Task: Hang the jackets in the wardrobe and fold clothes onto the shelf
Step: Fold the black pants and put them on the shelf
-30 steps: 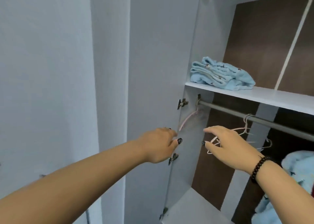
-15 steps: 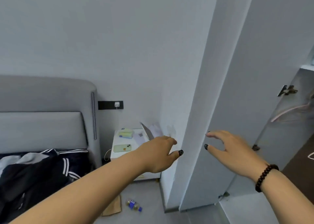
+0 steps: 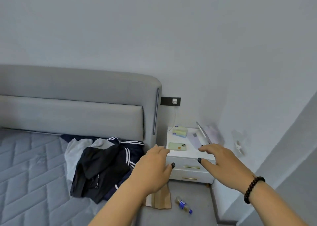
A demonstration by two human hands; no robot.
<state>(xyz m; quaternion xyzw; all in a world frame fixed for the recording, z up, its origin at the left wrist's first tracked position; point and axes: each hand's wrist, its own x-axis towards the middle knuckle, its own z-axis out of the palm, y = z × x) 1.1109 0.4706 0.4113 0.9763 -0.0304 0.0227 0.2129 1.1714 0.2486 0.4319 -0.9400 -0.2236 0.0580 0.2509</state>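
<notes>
Both arms outstretched, left hand point(image 3: 155, 169) and right hand point(image 3: 221, 164) seemingly loose-fingered, empty.

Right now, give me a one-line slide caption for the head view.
Both hands, left and right, empty and open, reach toward the dark jackets piled on the bed.

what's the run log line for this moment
phase: facing bed | left hand: open, empty | right hand: open, empty | clothes pile: on mattress, untouched | next: likely pick a jacket

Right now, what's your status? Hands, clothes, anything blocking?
Left hand open, empty. Right hand open, empty. Dark jackets heaped on bed. Path clear; bottle on floor.
</notes>
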